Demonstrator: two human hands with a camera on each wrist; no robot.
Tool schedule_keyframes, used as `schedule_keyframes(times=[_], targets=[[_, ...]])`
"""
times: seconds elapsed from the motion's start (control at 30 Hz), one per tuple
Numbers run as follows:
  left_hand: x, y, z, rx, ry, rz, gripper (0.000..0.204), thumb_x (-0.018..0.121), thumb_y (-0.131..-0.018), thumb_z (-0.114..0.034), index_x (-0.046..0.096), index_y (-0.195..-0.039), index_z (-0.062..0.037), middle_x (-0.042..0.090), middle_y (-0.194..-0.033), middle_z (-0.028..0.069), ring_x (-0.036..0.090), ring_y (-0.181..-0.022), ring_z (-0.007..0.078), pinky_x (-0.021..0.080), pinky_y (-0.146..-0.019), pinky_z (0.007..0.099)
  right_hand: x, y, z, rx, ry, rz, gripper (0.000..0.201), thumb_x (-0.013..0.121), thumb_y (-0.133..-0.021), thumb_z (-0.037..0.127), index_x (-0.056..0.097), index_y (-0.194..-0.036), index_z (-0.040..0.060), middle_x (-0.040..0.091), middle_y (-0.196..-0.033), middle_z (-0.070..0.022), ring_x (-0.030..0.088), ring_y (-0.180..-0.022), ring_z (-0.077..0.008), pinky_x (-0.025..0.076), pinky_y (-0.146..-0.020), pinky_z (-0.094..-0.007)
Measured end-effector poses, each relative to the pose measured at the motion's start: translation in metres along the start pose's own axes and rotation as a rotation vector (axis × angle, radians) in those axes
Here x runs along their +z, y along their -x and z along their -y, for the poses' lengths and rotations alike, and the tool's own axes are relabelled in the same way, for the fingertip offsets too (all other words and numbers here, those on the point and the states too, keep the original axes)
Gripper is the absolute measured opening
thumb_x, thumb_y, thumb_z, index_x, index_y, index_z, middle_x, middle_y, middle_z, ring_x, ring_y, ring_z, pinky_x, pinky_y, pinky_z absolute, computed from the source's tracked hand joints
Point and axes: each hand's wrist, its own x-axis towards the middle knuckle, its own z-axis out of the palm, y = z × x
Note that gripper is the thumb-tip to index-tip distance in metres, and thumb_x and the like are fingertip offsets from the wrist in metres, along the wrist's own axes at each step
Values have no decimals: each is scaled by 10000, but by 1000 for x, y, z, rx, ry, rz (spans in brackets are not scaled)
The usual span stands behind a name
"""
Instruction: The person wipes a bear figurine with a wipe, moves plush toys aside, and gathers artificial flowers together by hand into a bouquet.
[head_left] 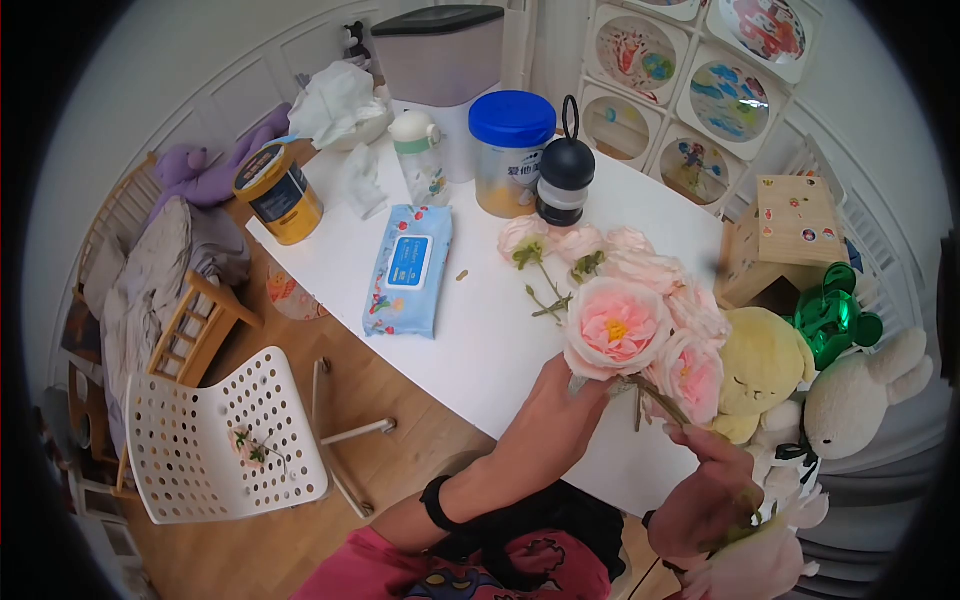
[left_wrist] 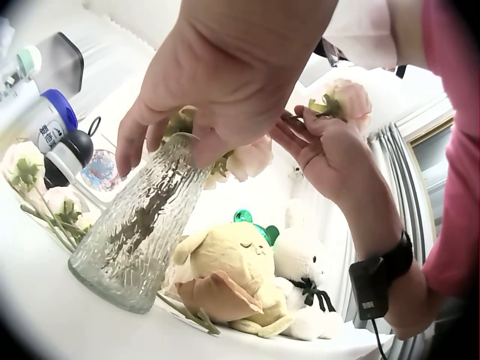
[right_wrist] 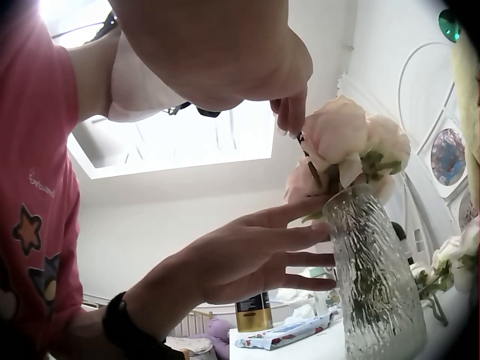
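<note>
A ribbed clear glass vase [left_wrist: 139, 225] stands on the white table, holding several pale pink roses [head_left: 618, 328] with stems inside. My left hand [head_left: 565, 420] grips the vase around its neck, fingers spread along the glass [right_wrist: 247, 255]. In my right hand [head_left: 705, 490], a single pink rose [left_wrist: 349, 103] is pinched by its stem, bloom pointing away from the vase. The fingertips are close to the vase's mouth, beside the other blooms. From the head view, the blooms and left hand hide most of the vase. More cut roses [head_left: 530, 245] lie on the table behind it.
A blue wipes pack [head_left: 408, 270], gold tin [head_left: 280, 195], blue-lidded tub [head_left: 512, 150] and black-topped bottle [head_left: 566, 180] occupy the table. Plush toys [head_left: 765, 365] sit at its right side. A white chair [head_left: 225, 430] with a small rose on it stands left.
</note>
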Motion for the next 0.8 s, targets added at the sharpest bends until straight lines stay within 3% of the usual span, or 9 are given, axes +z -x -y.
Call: schedule_keyframes(times=[0.13, 0.27, 0.33, 0.47, 0.53, 0.6, 0.67, 0.7, 0.8], targets=[[-3, -7, 1, 20, 6, -29, 357, 651, -843, -87, 577, -1190, -49, 480, -1150, 270, 527, -1028, 422, 474, -851, 437, -3, 1, -4, -14, 112, -63, 62, 377, -956, -8, 412, -1002, 14, 614, -951, -281, 674, -749, -336, 565, -692, -339], [-1, -12, 11, 109, 17, -60, 356, 716, -809, -170, 617, -1142, -92, 542, -1048, 200, 580, -915, 359, 496, -746, 406, -8, -6, -3, 109, 247, 75, 44, 332, -1007, 50, 376, -1012, 48, 589, -1000, -244, 665, -842, -309, 549, -768, -414], [2, -12, 13, 74, 0, -75, 354, 724, -801, -166, 621, -1129, -84, 556, -1006, 180, 588, -878, 346, 496, -718, 402, -8, -7, -11, 33, -41, 86, 138, 506, -893, -38, 468, -1017, 11, 612, -1073, -241, 663, -892, -284, 532, -724, -301], [5, -16, 13, 107, 13, -170, 341, 745, -777, -146, 631, -1084, -51, 579, -919, 155, 603, -799, 325, 500, -661, 385, -10, 3, -21, 9, 85, 131, 225, 554, -865, -29, 500, -1080, 13, 583, -1161, -225, 643, -877, -231, 526, -715, -283], [6, -15, 15, 96, 14, -164, 338, 752, -769, -139, 634, -1070, -40, 582, -921, 155, 605, -804, 324, 501, -665, 387, -20, -1, -18, 264, -38, 363, 249, 579, -874, 38, 535, -1119, 21, 582, -1195, -189, 612, -864, -165, 512, -712, -255], [6, -14, 15, 84, 16, -162, 336, 759, -761, -132, 638, -1057, -29, 584, -923, 155, 606, -808, 323, 501, -669, 389, -20, -12, -12, 272, -14, 387, 232, 567, -895, 81, 558, -1123, 38, 574, -1211, -134, 558, -843, -108, 488, -717, -222], [7, -16, 14, 106, 8, -194, 318, 764, -756, -131, 648, -1030, -21, 594, -934, 151, 613, -814, 323, 508, -682, 383, -19, -31, 4, 844, -430, 330, 288, 484, -885, 158, 509, -1142, 33, 588, -1177, -200, 596, -1012, -226, 443, -891, -301], [7, -17, 13, 106, 9, -192, 318, 764, -756, -131, 648, -1030, -21, 594, -934, 151, 613, -814, 323, 508, -682, 383, -14, -31, 3, 845, -429, 329, 288, 484, -885, 158, 509, -1142, 33, 588, -1177, -200, 596, -1012, -226, 443, -891, -301], [8, -17, 13, 103, 16, -203, 300, 761, -759, -130, 654, -1020, -27, 606, -955, 149, 620, -837, 320, 515, -701, 375, 5, -15, -20, 1275, -2054, -114, 184, 540, -895, 184, 542, -1026, 55, 522, -1080, -51, 499, -1030, -148, 409, -909, -250]])
